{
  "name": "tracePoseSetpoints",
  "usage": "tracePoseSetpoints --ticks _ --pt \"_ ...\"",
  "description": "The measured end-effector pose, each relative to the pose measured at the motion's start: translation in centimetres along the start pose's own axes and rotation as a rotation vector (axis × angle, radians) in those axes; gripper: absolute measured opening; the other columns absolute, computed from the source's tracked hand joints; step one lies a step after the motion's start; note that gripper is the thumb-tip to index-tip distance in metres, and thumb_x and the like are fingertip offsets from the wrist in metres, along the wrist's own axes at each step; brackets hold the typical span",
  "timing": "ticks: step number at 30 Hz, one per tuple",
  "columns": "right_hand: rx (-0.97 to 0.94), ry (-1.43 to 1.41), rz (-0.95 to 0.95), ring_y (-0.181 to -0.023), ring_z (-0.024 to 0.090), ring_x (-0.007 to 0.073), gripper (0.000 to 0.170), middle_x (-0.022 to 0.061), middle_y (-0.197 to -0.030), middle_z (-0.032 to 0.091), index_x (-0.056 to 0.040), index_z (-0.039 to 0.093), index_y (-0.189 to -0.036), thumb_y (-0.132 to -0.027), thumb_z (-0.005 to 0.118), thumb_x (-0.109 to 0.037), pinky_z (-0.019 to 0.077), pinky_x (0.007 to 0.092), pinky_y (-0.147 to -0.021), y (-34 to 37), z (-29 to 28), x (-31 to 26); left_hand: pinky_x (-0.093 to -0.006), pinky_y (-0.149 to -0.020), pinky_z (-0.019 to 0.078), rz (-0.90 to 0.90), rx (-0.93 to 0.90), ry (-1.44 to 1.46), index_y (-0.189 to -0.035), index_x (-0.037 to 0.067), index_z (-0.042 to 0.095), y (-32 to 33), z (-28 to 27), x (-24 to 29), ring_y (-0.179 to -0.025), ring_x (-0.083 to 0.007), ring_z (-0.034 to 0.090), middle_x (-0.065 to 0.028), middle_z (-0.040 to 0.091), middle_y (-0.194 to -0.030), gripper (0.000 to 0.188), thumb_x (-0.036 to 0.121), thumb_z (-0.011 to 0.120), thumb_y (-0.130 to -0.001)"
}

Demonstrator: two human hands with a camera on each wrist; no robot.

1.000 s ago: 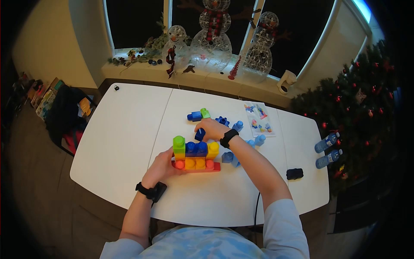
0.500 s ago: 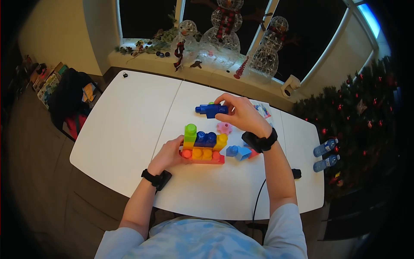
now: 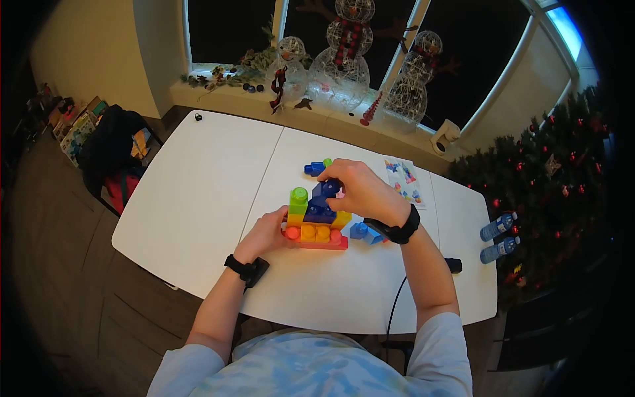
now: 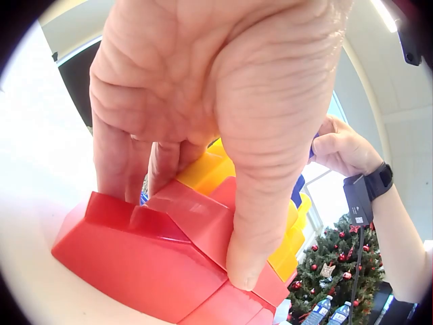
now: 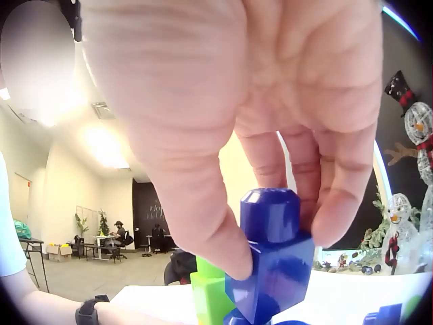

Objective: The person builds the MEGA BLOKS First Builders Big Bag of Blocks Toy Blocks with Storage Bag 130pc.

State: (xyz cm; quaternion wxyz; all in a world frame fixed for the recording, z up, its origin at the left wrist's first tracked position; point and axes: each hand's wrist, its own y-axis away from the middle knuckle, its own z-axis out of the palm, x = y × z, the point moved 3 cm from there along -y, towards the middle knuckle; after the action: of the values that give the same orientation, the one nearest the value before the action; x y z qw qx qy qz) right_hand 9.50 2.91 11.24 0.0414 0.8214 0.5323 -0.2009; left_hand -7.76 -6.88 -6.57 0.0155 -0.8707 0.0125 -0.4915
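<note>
A toy-block build stands on the white table (image 3: 192,198), with a red base (image 3: 327,244), orange and yellow blocks, dark blue blocks (image 3: 319,213) and a green block (image 3: 298,196) at its left end. My left hand (image 3: 266,235) grips the build's left end; in the left wrist view its thumb presses one side of the red block (image 4: 142,264) and the fingers reach over the other side. Above the middle of the build, my right hand (image 3: 367,190) pinches a dark blue block (image 5: 277,267) between thumb and fingers. That block is upright, its lower edge close over the dark blue studs.
Behind the build lies another blue block (image 3: 313,169) beside a green one. Light blue blocks (image 3: 358,230) are to the right, partly under my right wrist. A picture sheet (image 3: 393,172), two water bottles (image 3: 497,226) and a black object (image 3: 454,265) are farther right.
My right hand has lifted the dark blue block from behind the build and brought it over the build's middle. The left hand keeps its grip on the build's left end.
</note>
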Motion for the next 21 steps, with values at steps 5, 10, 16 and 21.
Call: tracePoseSetpoints --ticks 5,10,16,21 --pt "-0.036 -0.009 0.011 -0.100 0.067 0.0360 0.037 0.0173 -0.105 0.068 0.0002 0.072 -0.114 -0.078 0.075 -0.008 0.0555 0.0406 -0.089 -0.1 2.0 0.0 -0.0409 -0.099 0.0557 0.035 -0.031 0.035 -0.135 0.005 0.057 -0.1 0.3 -0.4 -0.112 -0.0365 0.071 -0.0172 0.073 -0.124 0.079 0.020 0.095 -0.068" --pt "-0.051 -0.015 0.012 -0.097 0.068 0.0366 0.038 0.0172 -0.103 0.070 -0.0005 0.073 -0.114 -0.077 0.079 -0.007 0.0560 0.0407 -0.089 -0.2 2.2 -0.2 -0.0399 -0.108 0.0521 0.210 0.194 0.192 -0.138 0.003 0.057 -0.1 -1.6 1.8 -0.120 -0.0309 0.069 -0.0143 0.071 -0.129 0.075 0.018 0.094 -0.074" --pt "-0.044 0.008 -0.019 -0.095 0.070 0.0379 0.039 0.0183 -0.103 0.074 -0.0008 0.074 -0.111 -0.074 0.083 -0.005 0.0564 0.0423 -0.087 -0.4 2.4 -0.3 -0.0355 -0.107 0.0545 0.119 0.089 0.391 -0.124 -0.003 0.066 -1.0 -3.1 3.5 -0.117 -0.0224 0.072 -0.0116 0.075 -0.120 0.048 0.005 0.088 -0.083" --pt "-0.054 0.003 0.014 -0.095 0.070 0.0383 0.037 0.0181 -0.102 0.074 -0.0005 0.075 -0.110 -0.075 0.085 -0.007 0.0567 0.0420 -0.086 -0.3 2.3 -0.4 -0.0351 -0.105 0.0554 0.129 0.094 0.392 -0.122 -0.003 0.067 -1.2 -3.0 3.4 -0.115 -0.0222 0.072 -0.0116 0.075 -0.117 0.045 0.005 0.087 -0.083"
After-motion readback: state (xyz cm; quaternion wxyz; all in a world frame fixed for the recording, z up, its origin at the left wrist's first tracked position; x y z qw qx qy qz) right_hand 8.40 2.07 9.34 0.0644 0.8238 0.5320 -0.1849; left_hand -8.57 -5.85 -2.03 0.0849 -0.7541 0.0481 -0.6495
